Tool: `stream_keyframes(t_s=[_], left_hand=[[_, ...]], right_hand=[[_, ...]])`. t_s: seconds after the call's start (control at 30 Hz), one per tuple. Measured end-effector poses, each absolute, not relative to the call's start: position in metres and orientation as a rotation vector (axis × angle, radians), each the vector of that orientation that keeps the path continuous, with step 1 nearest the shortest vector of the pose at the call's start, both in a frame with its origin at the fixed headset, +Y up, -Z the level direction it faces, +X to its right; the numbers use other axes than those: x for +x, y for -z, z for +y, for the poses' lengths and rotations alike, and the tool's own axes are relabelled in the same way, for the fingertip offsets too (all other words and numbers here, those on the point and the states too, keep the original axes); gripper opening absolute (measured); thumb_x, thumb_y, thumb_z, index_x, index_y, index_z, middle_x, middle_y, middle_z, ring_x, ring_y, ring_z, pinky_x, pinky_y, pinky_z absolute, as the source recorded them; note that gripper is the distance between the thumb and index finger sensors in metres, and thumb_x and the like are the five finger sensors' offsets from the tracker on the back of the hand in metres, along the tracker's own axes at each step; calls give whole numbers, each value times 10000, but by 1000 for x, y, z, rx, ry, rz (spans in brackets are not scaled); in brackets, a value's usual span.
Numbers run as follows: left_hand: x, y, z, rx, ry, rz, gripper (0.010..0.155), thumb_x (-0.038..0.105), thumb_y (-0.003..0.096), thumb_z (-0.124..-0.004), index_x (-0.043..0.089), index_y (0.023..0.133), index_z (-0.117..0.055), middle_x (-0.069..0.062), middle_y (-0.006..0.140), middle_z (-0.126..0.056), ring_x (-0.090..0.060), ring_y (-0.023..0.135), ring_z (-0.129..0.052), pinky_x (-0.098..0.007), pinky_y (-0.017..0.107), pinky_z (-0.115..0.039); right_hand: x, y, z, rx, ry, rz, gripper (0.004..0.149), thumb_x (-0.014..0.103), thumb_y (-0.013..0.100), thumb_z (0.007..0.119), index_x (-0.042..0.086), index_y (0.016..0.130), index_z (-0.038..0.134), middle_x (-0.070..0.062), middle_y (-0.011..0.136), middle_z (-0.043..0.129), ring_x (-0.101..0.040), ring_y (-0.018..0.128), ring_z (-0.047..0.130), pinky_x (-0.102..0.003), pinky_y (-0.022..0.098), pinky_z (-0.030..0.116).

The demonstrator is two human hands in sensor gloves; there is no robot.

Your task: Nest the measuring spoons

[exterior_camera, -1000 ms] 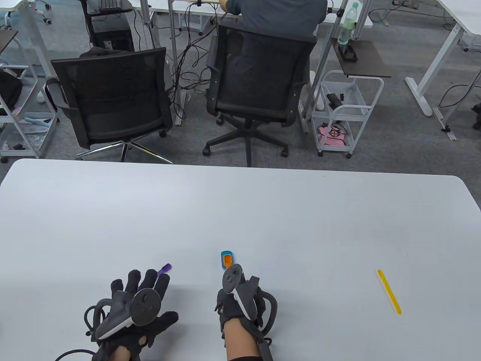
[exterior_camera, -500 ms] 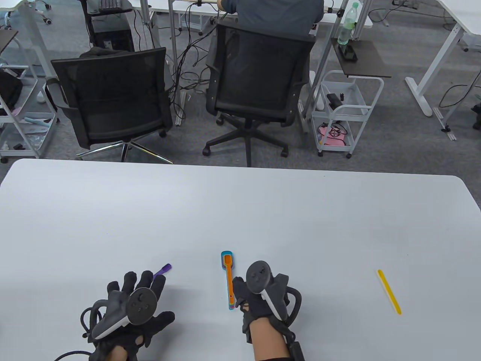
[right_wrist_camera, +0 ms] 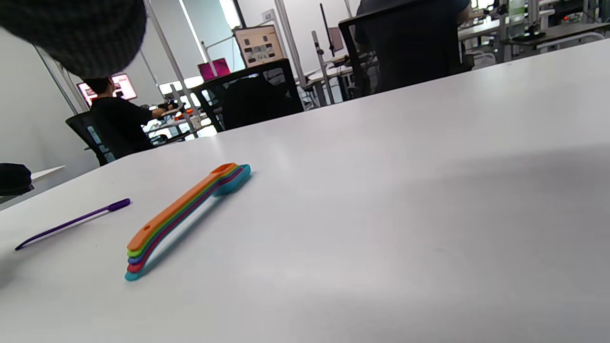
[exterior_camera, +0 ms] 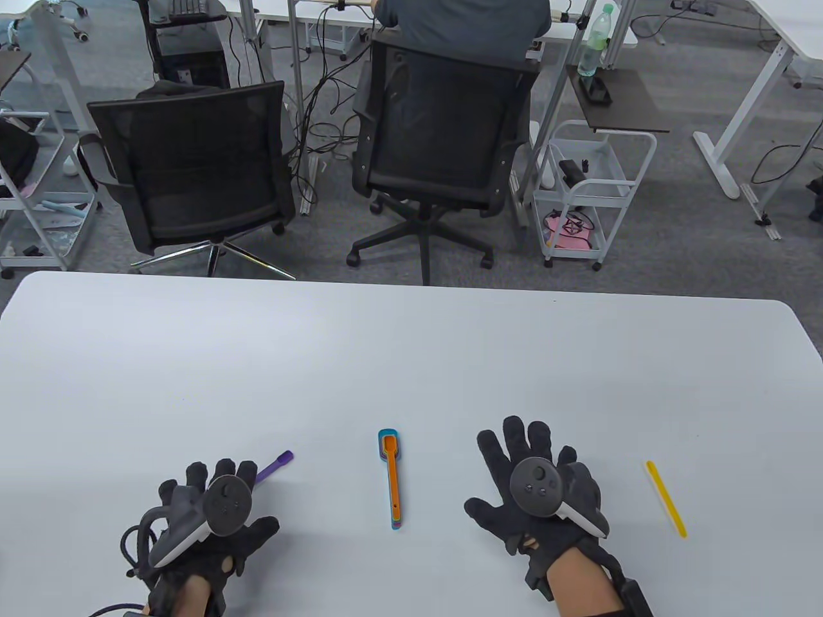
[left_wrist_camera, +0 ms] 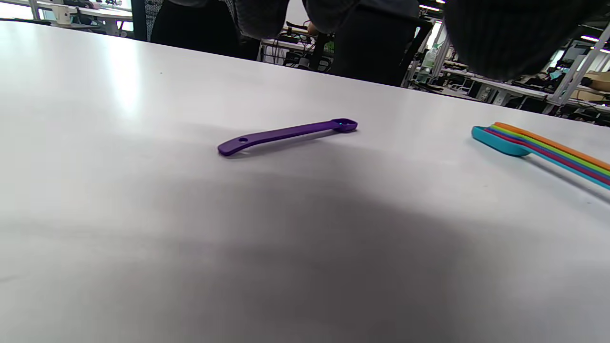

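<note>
A nested stack of measuring spoons [exterior_camera: 391, 477], orange on top and teal at the bottom, lies on the white table [exterior_camera: 411, 360] between my hands; it shows in the left wrist view [left_wrist_camera: 543, 148] and the right wrist view [right_wrist_camera: 183, 214]. A single purple spoon [exterior_camera: 275, 464] lies left of the stack, partly under my left hand's fingers in the table view, and lies free on the table in the left wrist view [left_wrist_camera: 286, 135] and the right wrist view [right_wrist_camera: 71, 221]. My left hand [exterior_camera: 212, 495] hovers open over its handle end, empty. My right hand [exterior_camera: 533, 469] is open with fingers spread, right of the stack, empty.
A yellow flat stick [exterior_camera: 666, 498] lies on the table to the right of my right hand. Two black office chairs [exterior_camera: 193, 160] and a seated person [exterior_camera: 463, 26] are beyond the table's far edge.
My right hand let go of the spoon stack, leaving it on the table, moved right and spread its fingers. My left hand drew back slightly toward me and to the left.
</note>
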State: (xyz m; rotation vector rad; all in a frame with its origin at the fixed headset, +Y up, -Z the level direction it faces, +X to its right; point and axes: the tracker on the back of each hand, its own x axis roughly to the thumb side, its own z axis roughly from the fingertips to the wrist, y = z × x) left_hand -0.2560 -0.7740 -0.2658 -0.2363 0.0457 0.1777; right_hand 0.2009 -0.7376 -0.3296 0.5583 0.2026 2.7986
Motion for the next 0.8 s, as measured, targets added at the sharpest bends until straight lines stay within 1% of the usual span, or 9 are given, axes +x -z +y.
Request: stream_keyframes(t_s=[0.07, 0.17, 0.23, 0.33, 0.47, 0.6, 0.63, 0.67, 0.8], left_hand=[[-260, 268, -777, -244, -173, 69, 999, 695, 431, -792, 218, 1207, -381, -163, 1274, -414, -586, 1169, -281, -825, 706, -223], [-265, 271, -782, -235, -154, 108, 993, 678, 435, -795, 199, 1207, -394, -151, 1199, -527, -540, 1136, -400, -821, 715, -228], [-268, 275, -785, -218, -134, 133, 961, 653, 444, -805, 190, 1198, -429, -106, 1105, -611, -465, 1076, -512, -815, 727, -239], [-270, 282, -788, -184, -119, 161, 888, 608, 452, -824, 174, 1165, -521, -32, 948, -714, -371, 962, -636, -805, 743, -266], [-272, 293, -789, -184, -92, 198, 785, 552, 465, -846, 130, 1098, -654, 1, 814, -795, -326, 868, -734, -800, 750, -311], [-272, 301, -793, -206, -33, 202, 755, 546, 451, -877, 135, 1059, -706, 16, 768, -817, -308, 837, -767, -799, 750, -336], [-272, 304, -795, -212, 12, 207, 748, 548, 441, -886, 143, 1047, -720, 23, 756, -823, -301, 829, -778, -795, 751, -347], [-272, 306, -798, -244, 39, 213, 752, 555, 437, -894, 147, 1045, -722, 29, 754, -823, -295, 830, -780, -794, 753, -349], [-273, 312, -806, -279, 34, 235, 774, 566, 427, -910, 145, 1048, -722, 28, 760, -820, -297, 836, -774, -794, 757, -340]], right_hand=[[212, 328, -750, 571, -2802, 224, 994, 750, 365, 748, 340, 1096, 215, -97, 1169, 37, -531, 1044, 22, -867, 606, 143], [224, 327, -765, 571, -2776, 244, 999, 750, 360, 756, 333, 1096, 225, -106, 1167, 47, -537, 1039, 26, -869, 601, 145], [227, 327, -766, 563, -2734, 286, 997, 740, 364, 767, 320, 1097, 237, -120, 1163, 54, -547, 1027, 25, -871, 590, 140], [229, 324, -761, 580, -2720, 229, 997, 742, 363, 764, 320, 1098, 240, -126, 1170, 70, -551, 1033, 41, -870, 594, 152], [227, 321, -759, 596, -2712, 212, 997, 741, 362, 764, 316, 1100, 246, -132, 1174, 81, -553, 1034, 50, -872, 592, 152], [226, 321, -760, 610, -2713, 216, 997, 741, 362, 765, 314, 1101, 250, -137, 1175, 89, -556, 1035, 58, -873, 590, 152], [226, 320, -760, 614, -2715, 216, 998, 742, 361, 765, 314, 1101, 249, -135, 1175, 88, -554, 1036, 57, -873, 590, 152], [226, 319, -760, 614, -2718, 209, 998, 741, 360, 767, 314, 1101, 253, -137, 1176, 91, -556, 1036, 59, -874, 590, 153], [227, 320, -760, 606, -2712, 205, 997, 741, 360, 768, 312, 1101, 258, -139, 1177, 99, -558, 1037, 69, -875, 590, 160]])
